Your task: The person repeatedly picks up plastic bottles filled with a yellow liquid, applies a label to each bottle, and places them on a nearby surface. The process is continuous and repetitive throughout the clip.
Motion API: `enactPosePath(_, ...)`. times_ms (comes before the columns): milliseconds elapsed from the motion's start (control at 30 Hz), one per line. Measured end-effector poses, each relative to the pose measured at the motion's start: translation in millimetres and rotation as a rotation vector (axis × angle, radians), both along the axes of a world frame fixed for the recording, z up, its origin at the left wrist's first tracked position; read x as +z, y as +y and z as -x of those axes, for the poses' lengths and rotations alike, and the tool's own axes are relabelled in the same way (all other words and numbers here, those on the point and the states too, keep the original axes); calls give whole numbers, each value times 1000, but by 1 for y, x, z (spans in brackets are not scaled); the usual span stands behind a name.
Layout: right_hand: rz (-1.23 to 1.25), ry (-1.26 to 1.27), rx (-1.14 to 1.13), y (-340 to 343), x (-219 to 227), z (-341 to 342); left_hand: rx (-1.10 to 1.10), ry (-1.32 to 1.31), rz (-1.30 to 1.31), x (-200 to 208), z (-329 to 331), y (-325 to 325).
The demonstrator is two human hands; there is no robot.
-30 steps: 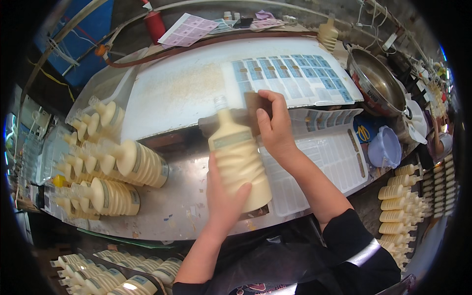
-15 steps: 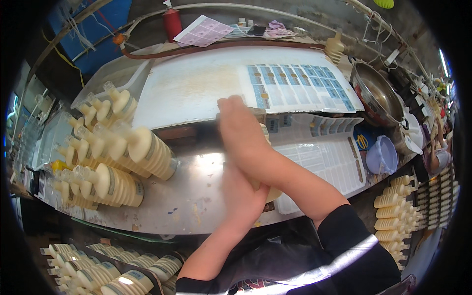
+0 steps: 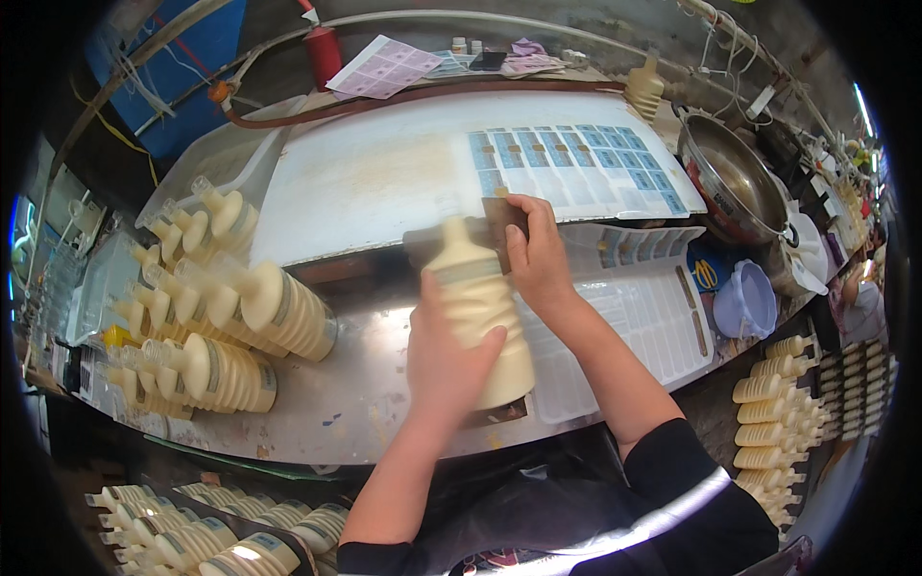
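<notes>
- Bottle (image 3: pixel 477 317), cream-coloured with a ridged body and a paler neck, in the middle of the near side of the metal surface (image 3: pixel 360 384), its neck pointing away from the person; I cannot tell whether it stands or lies.
- Left hand (image 3: pixel 444 350): blurred, wrapped around the lower left side of the bottle, with the thumb across its front.
- Right hand (image 3: pixel 540 254): fingers and thumb bent close together at the right edge of a brown block (image 3: pixel 499 223) beside the bottle's neck; I cannot tell whether they pinch anything.
- Beyond the block, a white board (image 3: pixel 365 163) carries rows of blue labels (image 3: pixel 615 139) on its right part.
- Right of the bottle, a pale tray (image 3: pixel 624 350) with long compartments; past it, a purple bucket (image 3: pixel 745 300) and, farther back, a wide metal pan (image 3: pixel 735 182).
- Left on the surface, a group of similar cream bottles (image 3: pixel 288 307) in rows, close together, with clear necks.
- Behind the board, a red bottle (image 3: pixel 325 60), a pink printed sheet (image 3: pixel 386 67) and a dark phone-like thing (image 3: pixel 488 61).
- More cream bottles sit below the surface, at the lower left (image 3: pixel 252 554) and the right (image 3: pixel 761 418).
</notes>
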State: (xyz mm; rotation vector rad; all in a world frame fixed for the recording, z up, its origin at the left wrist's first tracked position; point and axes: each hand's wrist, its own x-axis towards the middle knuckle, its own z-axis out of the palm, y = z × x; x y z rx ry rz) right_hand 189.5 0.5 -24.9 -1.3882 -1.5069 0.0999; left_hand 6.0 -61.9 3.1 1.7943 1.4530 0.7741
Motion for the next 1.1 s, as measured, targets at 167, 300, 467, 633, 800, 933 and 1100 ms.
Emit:
enactPosePath(167,-94,13,-15,1,-4,-6,48,-12,-13,-10,-1,-1)
enactPosePath(300,-13,132,35,-9,31,14,-62,-334,179,-17,15,-2)
enactPosePath(467,227,74,32,-8,55,54,-9,-159,143,-4,4,-8)
enactPosePath(633,54,-215,34,13,41,95,-56,-112,-19,3,0,-8)
enactPosePath(800,104,-578,-11,24,37,115,-98,-74,58,-1,2,-5)
enactPosePath(933,94,-340,82,-10,64,72,-37,-12,-146,-9,5,-7)
enactPosePath(1100,132,5,-7,-5,22,15,-48,-16,-23,-8,3,-3)
